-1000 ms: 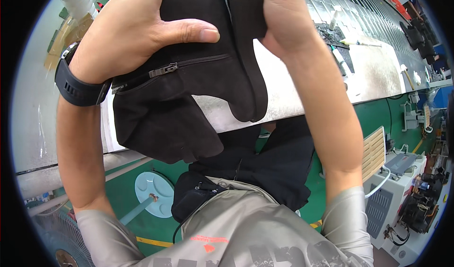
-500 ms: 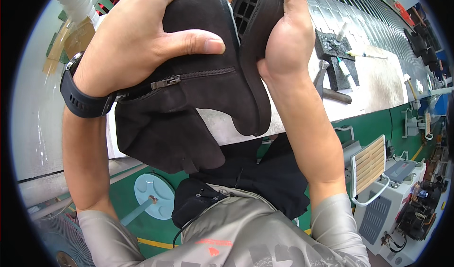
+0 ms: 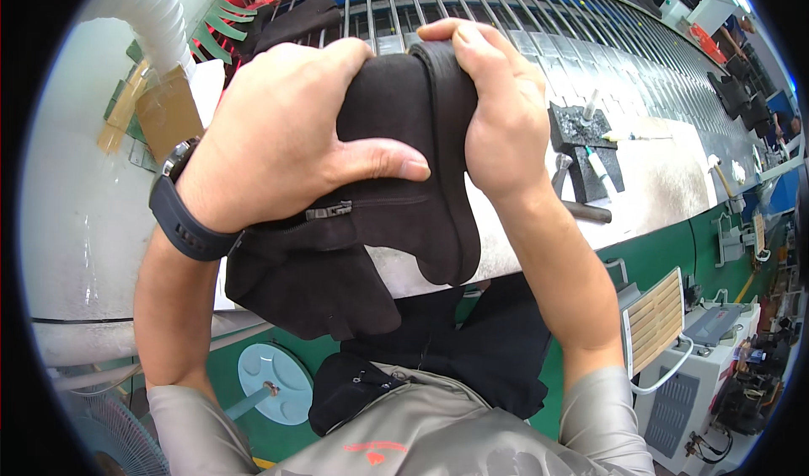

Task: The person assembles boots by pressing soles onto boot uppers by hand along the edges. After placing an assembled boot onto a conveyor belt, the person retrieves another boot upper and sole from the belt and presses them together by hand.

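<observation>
A dark suede boot lies on its side in the air above the bench edge, its shaft folded and hanging at lower left. My left hand grips the upper, its thumb laid across the side above a metal zip slider. Along the boot's right runs a thick dark sole, set against the upper from toe to heel. My right hand is wrapped round the sole at the toe end, fingers curling over its far tip. Where the left fingers rest behind the boot is hidden.
On the white bench sheet to the right lie a hammer, dark blocks and a tube with a teal end. A roller conveyor runs behind. A round blue stool stands at lower left, a wood-slatted chair at right.
The sole's toe end stood away from the upper, showing its ribbed inside; now it is against the upper. Boot and both hands sit lower in view, with more conveyor showing behind.
</observation>
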Demonstrator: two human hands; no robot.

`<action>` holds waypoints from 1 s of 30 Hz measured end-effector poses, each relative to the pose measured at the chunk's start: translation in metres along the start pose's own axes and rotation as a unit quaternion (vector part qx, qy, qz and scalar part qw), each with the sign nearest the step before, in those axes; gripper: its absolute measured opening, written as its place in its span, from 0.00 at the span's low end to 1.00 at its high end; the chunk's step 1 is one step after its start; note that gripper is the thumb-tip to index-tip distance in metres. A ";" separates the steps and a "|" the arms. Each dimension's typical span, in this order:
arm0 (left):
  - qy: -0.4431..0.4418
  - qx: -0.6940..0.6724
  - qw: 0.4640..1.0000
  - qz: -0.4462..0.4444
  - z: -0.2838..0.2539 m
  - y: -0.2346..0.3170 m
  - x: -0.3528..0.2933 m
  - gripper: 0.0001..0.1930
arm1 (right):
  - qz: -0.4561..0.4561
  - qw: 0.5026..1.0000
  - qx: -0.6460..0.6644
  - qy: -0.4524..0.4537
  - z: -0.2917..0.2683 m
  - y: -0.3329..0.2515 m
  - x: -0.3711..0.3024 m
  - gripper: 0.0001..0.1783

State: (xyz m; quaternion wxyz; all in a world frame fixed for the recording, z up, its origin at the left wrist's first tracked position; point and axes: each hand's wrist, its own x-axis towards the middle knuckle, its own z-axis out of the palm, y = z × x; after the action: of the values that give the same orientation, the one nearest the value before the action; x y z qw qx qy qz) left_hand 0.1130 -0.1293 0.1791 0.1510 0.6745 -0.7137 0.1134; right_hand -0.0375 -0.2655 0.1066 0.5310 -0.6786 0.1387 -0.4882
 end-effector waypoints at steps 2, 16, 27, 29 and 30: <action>0.003 0.003 1.000 0.005 -0.004 0.005 0.003 0.43 | -0.001 0.985 0.169 0.038 0.002 0.004 -0.003 0.16; -0.015 0.046 0.998 0.047 -0.026 0.040 -0.010 0.47 | -0.028 0.996 0.087 0.023 -0.016 -0.032 -0.023 0.14; -0.016 -0.026 0.991 0.128 -0.062 0.098 -0.054 0.45 | -0.059 0.997 0.046 -0.020 -0.041 -0.081 -0.111 0.47; -0.080 -0.107 0.988 0.084 -0.074 0.103 -0.063 0.45 | 0.034 0.993 0.071 -0.087 -0.053 -0.096 -0.126 0.55; -0.083 -0.111 0.987 0.080 -0.074 0.108 -0.069 0.45 | 0.041 0.993 0.072 -0.089 -0.059 -0.097 -0.131 0.55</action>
State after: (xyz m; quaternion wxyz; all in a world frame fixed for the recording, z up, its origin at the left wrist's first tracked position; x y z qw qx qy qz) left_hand 0.0132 -0.0318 0.2268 0.1552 0.6014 -0.7836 -0.0109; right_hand -0.1806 -0.1692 0.1197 0.6080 -0.6730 0.0831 -0.4129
